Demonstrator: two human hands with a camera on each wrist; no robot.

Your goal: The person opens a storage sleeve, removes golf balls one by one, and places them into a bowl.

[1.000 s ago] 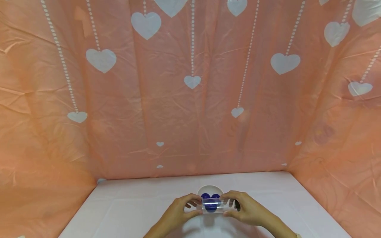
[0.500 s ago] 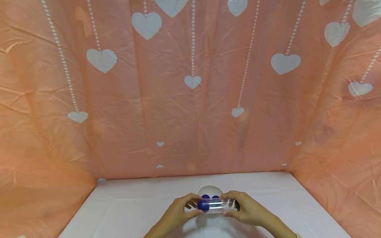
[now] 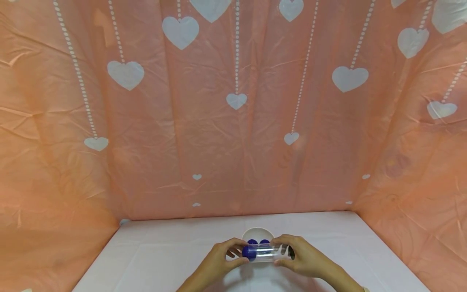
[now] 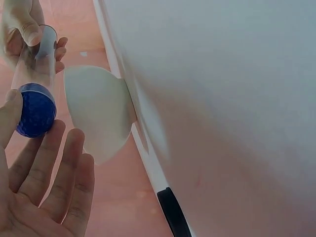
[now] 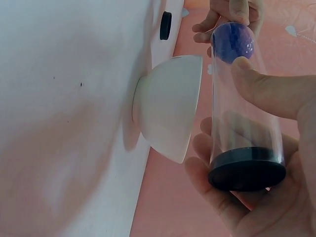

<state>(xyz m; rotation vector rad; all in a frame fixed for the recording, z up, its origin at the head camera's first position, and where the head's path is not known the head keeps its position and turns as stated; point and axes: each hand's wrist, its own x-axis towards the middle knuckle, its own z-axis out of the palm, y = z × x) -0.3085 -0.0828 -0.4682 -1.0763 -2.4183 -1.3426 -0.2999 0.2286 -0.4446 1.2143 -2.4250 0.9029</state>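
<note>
A clear plastic tube (image 3: 266, 253) lies crosswise between the two hands, close in front of the white bowl (image 3: 258, 232). A textured blue ball (image 4: 37, 111) sits at the tube's left end, partly out past the rim. The left hand (image 3: 224, 258) pinches this ball between thumb and fingertips. The right hand (image 3: 297, 256) grips the tube near its other end, which carries a black cap (image 5: 247, 170); its thumb lies along the tube wall in the right wrist view. More blue balls (image 3: 252, 241) show in the bowl, their lower parts behind the tube.
The bowl stands on a white table (image 3: 175, 243). A round black lid (image 5: 166, 25) lies on the table beyond the bowl in the right wrist view, hidden in the head view. A pink sheet with white hearts (image 3: 236, 101) encloses the back and sides.
The blue ball inside the tube has moved left, from near the middle to the left end, where the left fingers now hold it. Both hands have stayed almost in place.
</note>
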